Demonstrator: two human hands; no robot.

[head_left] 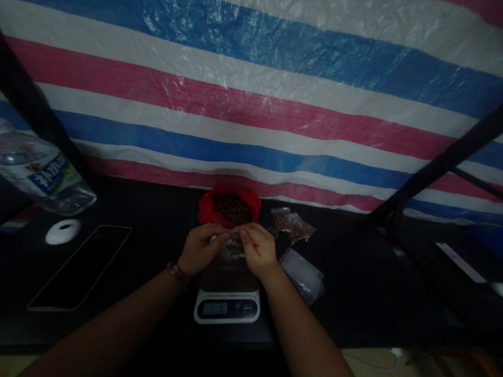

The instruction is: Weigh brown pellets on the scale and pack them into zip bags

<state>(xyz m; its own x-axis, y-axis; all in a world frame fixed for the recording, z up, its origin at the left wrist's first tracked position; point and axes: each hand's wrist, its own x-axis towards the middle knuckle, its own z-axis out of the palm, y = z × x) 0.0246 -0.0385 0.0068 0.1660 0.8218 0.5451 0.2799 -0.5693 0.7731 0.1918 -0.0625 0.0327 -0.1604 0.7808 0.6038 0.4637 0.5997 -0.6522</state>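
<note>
Between my two hands is a small clear zip bag [233, 248] with some brown bits in it, held over a digital kitchen scale [227, 307]. My left hand [201, 248] pinches the bag's top edge on one side. On the other side, my right hand [257, 249] grips the same edge with thumb and fingers. Just behind the hands stands an open red bag [207, 206] full of small dark brown pieces. To the right lie filled zip bags [300, 228] and a stack of flat clear zip bags [302, 273].
At left are a large clear plastic bottle [40, 172], a white oval object [63, 231] and a phone [81, 269]. A white strip [460, 262] lies far right. Striped sheeting [259, 111] hangs behind the black table [358, 284], with dark slanted posts on both sides.
</note>
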